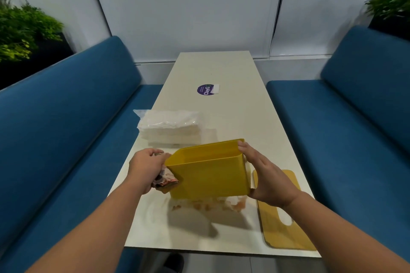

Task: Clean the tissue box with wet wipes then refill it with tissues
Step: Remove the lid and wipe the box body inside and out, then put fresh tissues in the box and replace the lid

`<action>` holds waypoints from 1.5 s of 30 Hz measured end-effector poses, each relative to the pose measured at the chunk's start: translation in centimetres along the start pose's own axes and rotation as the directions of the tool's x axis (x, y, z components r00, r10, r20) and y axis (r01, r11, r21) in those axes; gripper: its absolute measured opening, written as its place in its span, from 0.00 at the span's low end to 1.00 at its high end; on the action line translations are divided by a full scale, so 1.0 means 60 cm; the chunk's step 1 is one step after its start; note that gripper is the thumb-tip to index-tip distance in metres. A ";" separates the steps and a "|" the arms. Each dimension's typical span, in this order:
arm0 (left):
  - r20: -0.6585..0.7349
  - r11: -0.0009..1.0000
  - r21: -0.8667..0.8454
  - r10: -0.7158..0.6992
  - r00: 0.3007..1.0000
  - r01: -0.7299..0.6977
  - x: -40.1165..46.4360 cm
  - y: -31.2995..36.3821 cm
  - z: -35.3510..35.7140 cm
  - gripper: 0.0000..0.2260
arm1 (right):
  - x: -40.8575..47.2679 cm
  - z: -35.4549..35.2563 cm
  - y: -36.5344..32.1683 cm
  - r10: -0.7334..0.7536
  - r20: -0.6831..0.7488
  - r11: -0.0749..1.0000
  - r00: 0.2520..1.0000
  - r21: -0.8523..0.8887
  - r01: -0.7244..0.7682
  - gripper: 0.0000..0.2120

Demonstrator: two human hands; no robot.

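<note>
While the right hand [269, 175] grips the yellow box [208, 170] by its end, lifted and tilted above the table [233, 117], the left hand [145, 167] holds a crumpled wipe [165, 180] against the other end. Tissue pack [169, 127] lies behind, lid [282, 213] to the right.

You've got a long white table [233, 117] with a purple sticker [205, 90] mid-way, blue benches [66, 117] on both sides, and plants [22, 31] in the far corners by the wall.
</note>
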State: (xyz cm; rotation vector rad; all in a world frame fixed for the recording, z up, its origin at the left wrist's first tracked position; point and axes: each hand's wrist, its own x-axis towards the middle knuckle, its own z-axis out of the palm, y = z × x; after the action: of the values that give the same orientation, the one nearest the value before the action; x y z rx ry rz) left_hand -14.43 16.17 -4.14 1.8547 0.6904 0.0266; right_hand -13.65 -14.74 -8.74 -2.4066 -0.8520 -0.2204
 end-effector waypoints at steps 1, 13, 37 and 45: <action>-0.010 0.999 -0.034 0.007 1.000 -0.007 -0.005 -0.006 0.004 0.08 | -0.004 0.000 0.002 0.005 0.003 1.000 1.000 0.007 -0.005 0.56; -0.108 0.989 0.035 0.146 0.983 -0.143 -0.061 -0.076 0.022 0.13 | -0.042 0.051 -0.057 0.510 -0.100 0.668 0.855 0.672 -0.319 0.36; 0.295 0.876 -0.479 0.223 0.929 -0.058 -0.079 0.109 0.090 0.09 | 0.108 0.022 -0.146 0.505 0.284 0.097 0.815 0.920 -0.380 0.07; 0.514 0.966 -0.238 0.039 0.857 0.098 -0.023 0.134 0.138 0.09 | 0.119 -0.026 -0.065 0.638 0.291 0.026 0.713 0.917 -0.397 0.07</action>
State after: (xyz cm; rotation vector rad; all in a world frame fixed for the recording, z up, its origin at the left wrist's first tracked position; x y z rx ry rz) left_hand -9.21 6.60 -0.02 1.5032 0.3166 -0.3770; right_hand -10.40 -9.41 -3.29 -1.2358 0.1770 0.3092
